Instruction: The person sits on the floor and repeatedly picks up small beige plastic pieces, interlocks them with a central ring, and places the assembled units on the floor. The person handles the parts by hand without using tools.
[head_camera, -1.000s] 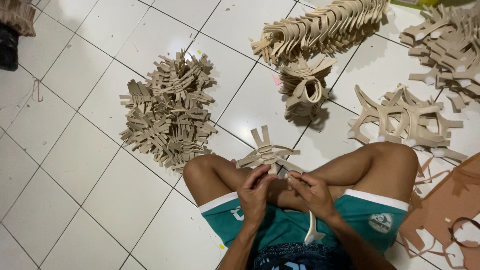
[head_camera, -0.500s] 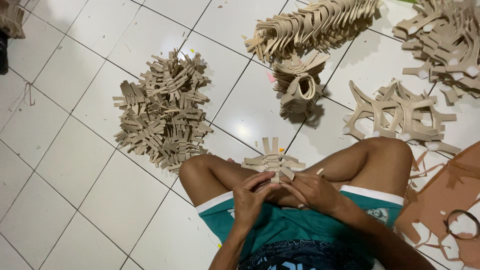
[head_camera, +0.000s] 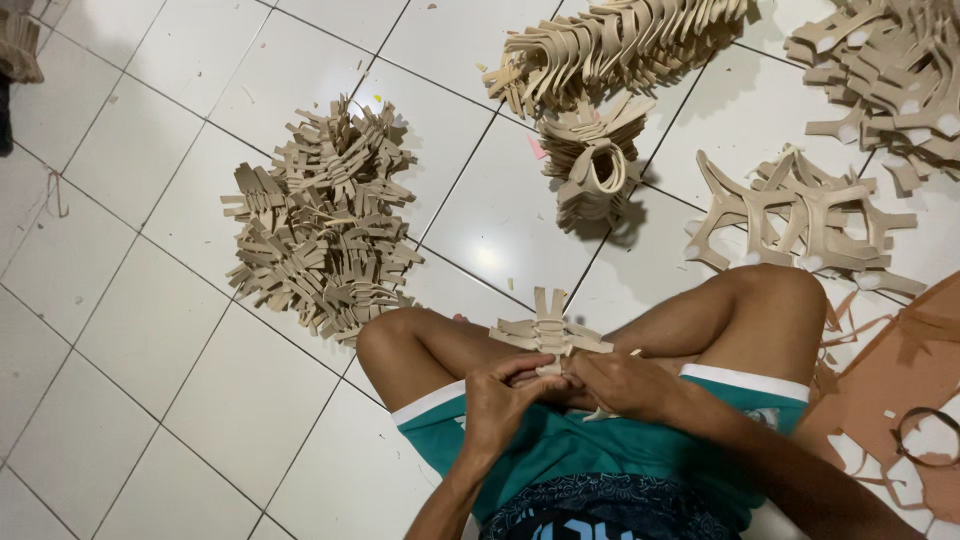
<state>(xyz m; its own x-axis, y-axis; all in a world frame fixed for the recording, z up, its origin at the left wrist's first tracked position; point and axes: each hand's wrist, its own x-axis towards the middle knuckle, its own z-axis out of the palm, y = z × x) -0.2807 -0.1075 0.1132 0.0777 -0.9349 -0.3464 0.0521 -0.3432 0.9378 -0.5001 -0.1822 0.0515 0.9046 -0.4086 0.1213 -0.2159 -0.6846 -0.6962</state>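
Observation:
I sit cross-legged on a white tiled floor (head_camera: 130, 330) in teal shorts. In my lap, my left hand (head_camera: 503, 398) and my right hand (head_camera: 618, 384) meet over a small woven piece of beige straps (head_camera: 547, 331), whose strap ends fan out above my fingers. Both hands pinch its lower edge. A thin pale strip sticks out by my right hand.
A heap of finished beige strap pieces (head_camera: 320, 222) lies at my left. A long stacked row (head_camera: 620, 40) and a small stack (head_camera: 594, 165) sit ahead. Flat cut strap shapes (head_camera: 805, 215) and another pile (head_camera: 890, 70) lie right. Brown sheet offcuts (head_camera: 890, 400) beside my right knee.
My hands have shifted slightly together on the strap piece, fingers working at its lower edge. The view has drifted a little; the piles have not moved.

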